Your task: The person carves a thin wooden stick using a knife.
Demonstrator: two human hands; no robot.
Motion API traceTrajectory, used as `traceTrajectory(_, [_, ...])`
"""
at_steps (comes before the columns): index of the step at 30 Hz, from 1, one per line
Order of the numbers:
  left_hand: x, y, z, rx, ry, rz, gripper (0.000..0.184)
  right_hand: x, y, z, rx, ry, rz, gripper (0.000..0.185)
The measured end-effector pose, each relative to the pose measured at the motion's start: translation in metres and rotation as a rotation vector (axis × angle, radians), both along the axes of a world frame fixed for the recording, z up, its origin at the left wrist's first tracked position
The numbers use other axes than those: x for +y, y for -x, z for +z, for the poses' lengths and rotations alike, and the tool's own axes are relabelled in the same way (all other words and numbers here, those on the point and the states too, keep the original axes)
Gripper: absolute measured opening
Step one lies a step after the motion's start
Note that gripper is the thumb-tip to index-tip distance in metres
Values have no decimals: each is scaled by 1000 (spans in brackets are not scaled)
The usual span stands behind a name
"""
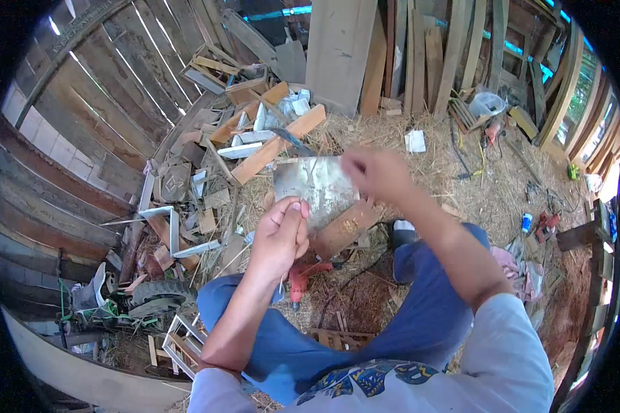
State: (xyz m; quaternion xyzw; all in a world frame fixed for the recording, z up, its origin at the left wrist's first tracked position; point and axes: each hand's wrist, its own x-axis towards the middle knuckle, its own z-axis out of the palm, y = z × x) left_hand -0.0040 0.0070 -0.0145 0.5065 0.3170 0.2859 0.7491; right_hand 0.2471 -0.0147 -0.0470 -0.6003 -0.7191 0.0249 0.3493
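My left hand [280, 230] is closed in a pinch around a thin pale stick [281, 285], whose lower end pokes out below the fist. Just beyond it lies a worn, shiny metal-looking sheet [308, 180] on a wooden block [344, 226]. My right hand [375, 173], slightly blurred, hovers by the sheet's right edge with its fingers curled; whatever they may hold is hidden. A dark-bladed tool [293, 140] lies past the sheet's far edge. Below the block, between my legs, sits a red power drill [302, 279].
Wood offcuts and a long plank [279, 146] are heaped to the left. Boards [341, 55] lean on the far wall. A clear plastic tub [487, 104], cables and a blue can [526, 222] lie on the right. Straw and shavings cover the floor [420, 182].
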Motion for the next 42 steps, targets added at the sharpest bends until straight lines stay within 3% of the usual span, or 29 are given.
traceTrajectory(2, [0, -1, -2, -7, 10, -5, 23, 26, -42, -16, 11, 99, -340, 35])
traceTrajectory(3, [1, -3, -7, 12, -11, 19, 22, 34, -49, -24, 1, 87, -342, 35])
traceTrajectory(5, [7, -5, -18, 17, -27, 58, 21, 46, -57, -33, 727, 91, -469, 40])
traceTrajectory(6, [12, -6, -24, 68, -121, 62, 19, 44, -51, -28, 710, 99, -459, 40])
traceTrajectory(8, [18, -7, -34, 115, -200, 83, 18, 26, -19, -15, 1204, 288, -349, 44])
traceTrajectory(12, [43, -2, -54, -26, -121, 171, 15, 9, 17, -3, 1422, 418, -182, 39])
traceTrajectory(15, [58, 0, -56, -400, 50, 219, 15, 7, 35, -12, 1300, 449, -198, 33])
traceTrajectory(20, [69, -2, -54, -427, 36, 279, 14, 1, 49, -39, 1013, 427, -102, 26])
traceTrajectory(27, [67, -21, -50, -507, 17, 283, 13, -10, 73, -23, 1240, 452, 3, 25])
traceTrajectory(40, [69, -49, -53, -437, -32, 292, 17, -12, 51, -29, 1267, 344, 107, 30])
traceTrajectory(42, [65, -54, -53, -138, -101, 528, 29, -12, 41, -26, 1149, 362, 27, 32])
